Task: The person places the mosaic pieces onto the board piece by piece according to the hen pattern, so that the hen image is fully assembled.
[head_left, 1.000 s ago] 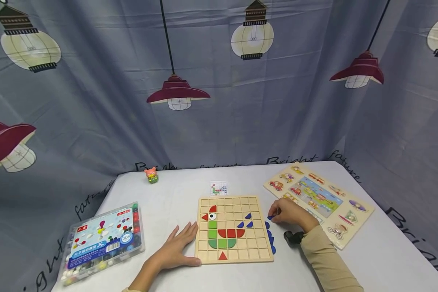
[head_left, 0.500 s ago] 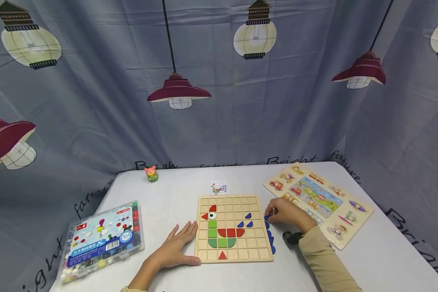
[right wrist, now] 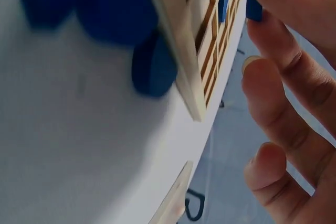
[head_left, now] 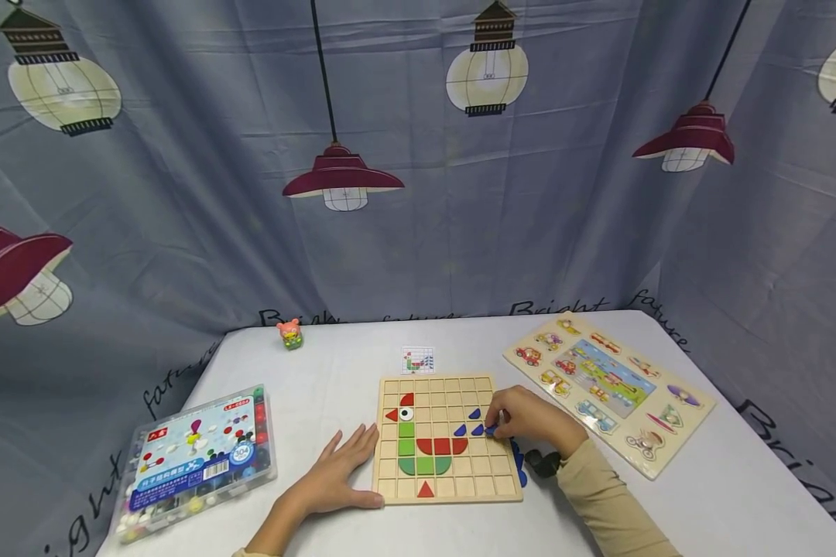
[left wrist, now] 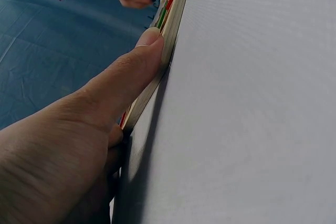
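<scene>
A wooden grid board (head_left: 484, 486) lies on the white table, with red, green and blue pieces and a round eye piece set in a bird-like figure. My right hand (head_left: 532, 418) pinches a small blue piece (right wrist: 254, 8) between thumb and finger over the board's right part, beside several blue pieces (head_left: 477, 429) in the grid. Its other fingers are loosely bent in the right wrist view. Fingers spread, my left hand (head_left: 334, 473) rests at the board's left edge; the thumb (left wrist: 126, 77) touches the edge in the left wrist view.
More blue pieces (head_left: 519, 456) lie along the board's right side. Behind it is a small pattern card (head_left: 418, 359). A picture puzzle board (head_left: 641, 456) lies at right, a clear plastic case (head_left: 195, 456) at left. A small toy figure (head_left: 290, 333) stands near the back edge.
My right hand has moved left from the loose blue pieces beside the board to over its right columns, carrying a blue piece. The left hand has stayed put.
</scene>
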Available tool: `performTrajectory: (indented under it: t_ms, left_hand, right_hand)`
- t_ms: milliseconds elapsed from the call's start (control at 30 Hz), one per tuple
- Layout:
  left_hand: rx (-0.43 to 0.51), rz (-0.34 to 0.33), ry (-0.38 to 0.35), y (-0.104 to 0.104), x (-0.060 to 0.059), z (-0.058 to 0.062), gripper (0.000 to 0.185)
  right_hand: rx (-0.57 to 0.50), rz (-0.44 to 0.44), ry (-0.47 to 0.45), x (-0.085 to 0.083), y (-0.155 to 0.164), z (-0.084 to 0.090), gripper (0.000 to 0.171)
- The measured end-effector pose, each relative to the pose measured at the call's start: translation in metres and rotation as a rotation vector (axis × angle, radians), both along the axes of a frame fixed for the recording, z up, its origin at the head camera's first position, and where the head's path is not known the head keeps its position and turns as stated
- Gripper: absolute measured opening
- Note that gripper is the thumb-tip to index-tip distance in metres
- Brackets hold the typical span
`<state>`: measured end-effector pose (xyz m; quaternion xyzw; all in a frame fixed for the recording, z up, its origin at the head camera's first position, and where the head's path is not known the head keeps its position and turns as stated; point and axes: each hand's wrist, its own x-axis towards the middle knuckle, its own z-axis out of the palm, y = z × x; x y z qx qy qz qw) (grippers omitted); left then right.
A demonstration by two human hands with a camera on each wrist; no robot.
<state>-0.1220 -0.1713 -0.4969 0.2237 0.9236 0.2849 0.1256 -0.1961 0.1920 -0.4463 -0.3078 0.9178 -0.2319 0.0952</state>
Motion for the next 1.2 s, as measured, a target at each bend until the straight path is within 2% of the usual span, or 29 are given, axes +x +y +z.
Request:
performTrajectory:
  t_ms: [367,800,1200]
  left_hand:
    - [0.003,-0.001,-0.005,0.001,0.000,0.002,0.110]
    - [0.006,-0.003,-0.002,0.000,0.000,0.000,0.111]
    - [0.004,0.000,-0.007,0.000,0.000,0.000,0.111]
  right_hand:
    - [0.004,0.034,-0.066,0.012,-0.020,-0.001,0.011]
    - [0.039,0.060,-0.027,0.013,-0.023,-0.007,0.012]
    - [0.053,0.033,-0.059,0.016,-0.027,-0.004,0.007]
